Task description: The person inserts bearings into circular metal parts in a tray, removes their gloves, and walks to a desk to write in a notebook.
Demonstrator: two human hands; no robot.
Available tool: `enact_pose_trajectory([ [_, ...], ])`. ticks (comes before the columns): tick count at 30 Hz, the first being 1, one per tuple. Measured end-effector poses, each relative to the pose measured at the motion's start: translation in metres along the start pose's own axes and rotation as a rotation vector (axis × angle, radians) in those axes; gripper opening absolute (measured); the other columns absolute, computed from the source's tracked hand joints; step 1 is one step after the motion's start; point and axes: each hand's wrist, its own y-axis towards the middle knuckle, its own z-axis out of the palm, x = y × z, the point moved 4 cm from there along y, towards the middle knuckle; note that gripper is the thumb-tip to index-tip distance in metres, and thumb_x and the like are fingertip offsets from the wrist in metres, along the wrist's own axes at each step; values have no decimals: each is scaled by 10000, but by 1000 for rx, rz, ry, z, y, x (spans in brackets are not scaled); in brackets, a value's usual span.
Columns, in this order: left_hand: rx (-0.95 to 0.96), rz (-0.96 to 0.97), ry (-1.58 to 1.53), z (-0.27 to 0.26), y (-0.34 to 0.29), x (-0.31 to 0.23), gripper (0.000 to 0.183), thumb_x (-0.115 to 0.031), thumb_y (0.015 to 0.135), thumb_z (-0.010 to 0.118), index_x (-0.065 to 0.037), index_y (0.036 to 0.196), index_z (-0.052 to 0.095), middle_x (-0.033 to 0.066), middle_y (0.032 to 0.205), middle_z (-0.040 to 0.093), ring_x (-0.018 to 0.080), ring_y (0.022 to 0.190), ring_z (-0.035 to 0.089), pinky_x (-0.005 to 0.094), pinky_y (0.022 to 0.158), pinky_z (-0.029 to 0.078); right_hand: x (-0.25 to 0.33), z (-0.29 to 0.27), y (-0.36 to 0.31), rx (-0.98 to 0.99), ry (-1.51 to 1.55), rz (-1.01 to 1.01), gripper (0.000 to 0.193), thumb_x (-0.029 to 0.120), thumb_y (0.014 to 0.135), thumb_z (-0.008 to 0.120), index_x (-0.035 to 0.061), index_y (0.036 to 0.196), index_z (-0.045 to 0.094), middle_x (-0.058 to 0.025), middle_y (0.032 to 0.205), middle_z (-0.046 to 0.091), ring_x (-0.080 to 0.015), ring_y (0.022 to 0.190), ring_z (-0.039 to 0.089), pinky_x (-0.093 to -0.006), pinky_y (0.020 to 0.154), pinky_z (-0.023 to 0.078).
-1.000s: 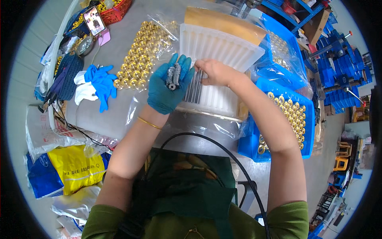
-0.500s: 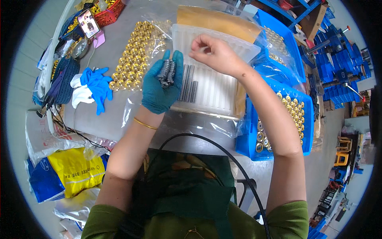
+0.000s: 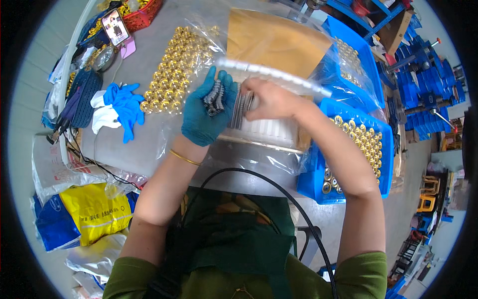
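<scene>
My left hand [image 3: 204, 112], in a teal glove, is cupped palm up around a bundle of small dark metal rings [image 3: 215, 98] in short stacks. My bare right hand [image 3: 266, 99] reaches over a white ribbed tray [image 3: 271, 130], thumb and fingers bent around a short stack of similar rings [image 3: 249, 102]. Longer stacks of rings [image 3: 236, 112] lie in the tray's grooves between my hands. The far white ribbed edge [image 3: 274, 72] is blurred. Part of the tray is hidden by my right hand.
Rows of gold-coloured round parts [image 3: 172, 74] stand at the left. Blue gloves [image 3: 122, 107] lie beyond them. A brown sheet [image 3: 274, 37] lies behind the tray under clear plastic. Blue bins [image 3: 311, 187] of gold parts stand at right. A phone [image 3: 115, 27] leans at far left.
My right hand has come down and nearer, onto the ring stacks. The far white ribbed edge has shifted nearer, baring more of the brown sheet. My left hand has barely moved.
</scene>
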Motion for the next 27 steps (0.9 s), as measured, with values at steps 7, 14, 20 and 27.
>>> enact_pose_trajectory([
  [7,-72,-42,231,6,1,26,305,-20,913,474,-33,1218,492,102,1103,593,180,1026,588,311,885,503,37,-40,-2,-418,403,0,376,167,694,760,52,975,539,-96,935,571,-217,909,559,-306,811,444],
  [14,-5,132,771,-1,1,23,310,-218,966,405,-44,1184,542,117,1106,599,218,1067,570,335,945,482,31,-43,-9,-500,290,-73,234,158,782,707,48,970,620,-104,925,635,-235,858,608,-323,786,476],
  [20,50,-126,-469,5,0,14,370,-166,989,330,30,1284,434,136,1247,538,209,1202,480,318,1066,346,-13,-36,-4,-469,198,241,195,156,861,545,26,943,664,-201,931,664,-336,847,650,-417,754,514],
  [27,-90,31,19,14,-7,1,334,-166,977,400,-8,1262,473,160,1198,554,242,1135,525,383,1023,433,-52,25,33,-116,-174,381,211,164,842,550,20,934,674,-222,902,658,-360,862,635,-447,773,503],
])
